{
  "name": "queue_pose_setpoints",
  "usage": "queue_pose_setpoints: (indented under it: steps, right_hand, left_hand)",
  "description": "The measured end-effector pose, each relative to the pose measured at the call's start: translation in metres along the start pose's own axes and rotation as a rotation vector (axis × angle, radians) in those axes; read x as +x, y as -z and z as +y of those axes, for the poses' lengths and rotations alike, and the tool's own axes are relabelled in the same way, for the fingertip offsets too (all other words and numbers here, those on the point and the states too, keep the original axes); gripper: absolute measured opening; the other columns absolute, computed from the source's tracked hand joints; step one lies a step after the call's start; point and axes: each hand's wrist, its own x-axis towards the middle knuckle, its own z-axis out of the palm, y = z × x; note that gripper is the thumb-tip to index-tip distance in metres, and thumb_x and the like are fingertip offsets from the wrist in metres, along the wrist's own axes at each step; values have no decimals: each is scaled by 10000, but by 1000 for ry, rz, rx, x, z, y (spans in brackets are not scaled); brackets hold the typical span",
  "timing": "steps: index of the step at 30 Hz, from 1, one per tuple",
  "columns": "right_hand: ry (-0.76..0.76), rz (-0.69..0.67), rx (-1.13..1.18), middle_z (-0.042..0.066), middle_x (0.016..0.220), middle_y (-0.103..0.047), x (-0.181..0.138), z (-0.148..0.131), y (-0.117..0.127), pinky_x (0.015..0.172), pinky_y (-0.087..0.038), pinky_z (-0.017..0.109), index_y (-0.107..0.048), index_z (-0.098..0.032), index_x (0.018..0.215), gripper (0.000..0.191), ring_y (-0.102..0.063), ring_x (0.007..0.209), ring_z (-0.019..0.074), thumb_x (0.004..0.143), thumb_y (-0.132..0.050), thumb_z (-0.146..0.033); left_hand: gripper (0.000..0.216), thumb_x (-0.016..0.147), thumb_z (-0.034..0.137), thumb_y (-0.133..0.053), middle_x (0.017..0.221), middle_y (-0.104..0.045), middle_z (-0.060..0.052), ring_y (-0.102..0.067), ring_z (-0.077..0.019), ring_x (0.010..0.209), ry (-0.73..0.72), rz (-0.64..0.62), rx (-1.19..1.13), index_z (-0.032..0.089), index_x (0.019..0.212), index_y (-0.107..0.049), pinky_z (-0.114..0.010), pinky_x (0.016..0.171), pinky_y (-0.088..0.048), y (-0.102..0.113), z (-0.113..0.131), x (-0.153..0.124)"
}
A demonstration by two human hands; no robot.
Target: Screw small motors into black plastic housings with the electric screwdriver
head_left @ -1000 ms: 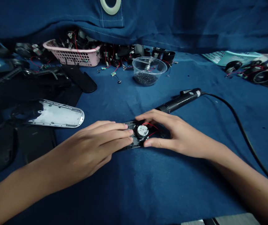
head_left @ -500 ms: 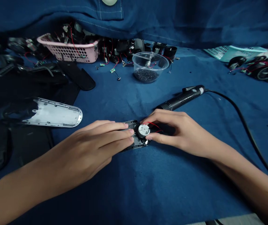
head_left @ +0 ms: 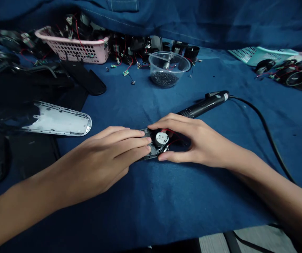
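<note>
A black plastic housing (head_left: 154, 151) lies between my hands on the blue cloth, its left part hidden beneath my left hand. In it sits a small round motor (head_left: 162, 138) with a white face and thin red wires running off to the right. My left hand (head_left: 108, 154) lies over the housing, fingers together, gripping it just left of the motor. Round the housing's right end curls my right hand (head_left: 197, 140), forefinger at the far edge and thumb at the near edge. Behind that hand rests a black corded electric screwdriver (head_left: 203, 105), its tip hidden.
A clear plastic bowl (head_left: 169, 66) holds small dark screws. A pink basket (head_left: 82, 51) of wired parts stands at the back left, a turquoise basket (head_left: 267, 56) at the back right. Black casings and a white-lined shell (head_left: 61, 119) lie left; a cable (head_left: 269, 137) curves along the right.
My right fingers have moved from the motor's sides outward to the housing's edges. My left hand keeps its hold. The whole view has shifted slightly.
</note>
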Motion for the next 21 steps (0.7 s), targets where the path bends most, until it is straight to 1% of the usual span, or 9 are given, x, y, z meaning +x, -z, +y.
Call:
queue_pose_setpoints:
  steps: [2, 4, 8, 12, 17, 21]
  right_hand:
    - [5, 6, -4, 83, 1188, -609, -2, 1, -2, 933, -483, 341, -546, -196, 1320, 603, -589, 1068, 220, 818, -674, -504]
    - [1, 19, -19, 78, 1199, -611, -5, 2, -5, 952, -471, 356, -525, -204, 1343, 604, -577, 1085, 221, 832, -663, -495]
    - [9, 27, -47, 66, 1247, -611, -10, 4, -10, 994, -441, 403, -471, -218, 1390, 597, -557, 1120, 229, 862, -641, -437]
    - [-12, 16, -14, 65, 1258, -607, -12, 6, -9, 979, -454, 414, -466, -231, 1397, 579, -564, 1122, 236, 859, -629, -369]
    - [-50, 18, -38, 78, 1231, -602, -11, 3, -10, 959, -464, 413, -481, -209, 1374, 612, -571, 1101, 248, 807, -660, -354]
    - [-74, 25, -87, 79, 1186, -615, -10, 2, -13, 917, -474, 427, -479, -209, 1354, 629, -593, 1029, 254, 772, -673, -347]
  left_hand:
    - [367, 931, 75, -447, 1328, -586, -74, -483, -223, 1299, -43, 33, 54, 148, 1276, -549, -450, 1153, -352, -5, 1, 0]
    - [351, 929, 64, -448, 1305, -600, -99, -500, -237, 1282, -71, 58, 86, 122, 1257, -556, -475, 1142, -355, -7, 3, 1]
    - [311, 924, 75, -448, 1268, -624, -94, -548, -212, 1222, -59, 73, 64, 127, 1200, -583, -443, 1097, -406, -5, 3, 4]
    - [349, 883, 66, -467, 1252, -636, -83, -562, -208, 1205, -52, 74, 28, 148, 1203, -580, -429, 1074, -427, -2, 1, 6]
    - [379, 855, 52, -476, 1259, -635, -77, -561, -203, 1214, -74, 80, 31, 159, 1203, -583, -414, 1073, -427, -2, -1, 5]
    - [377, 861, 61, -469, 1264, -633, -74, -547, -203, 1233, -76, 74, 24, 164, 1205, -581, -422, 1070, -421, -3, -2, 5]
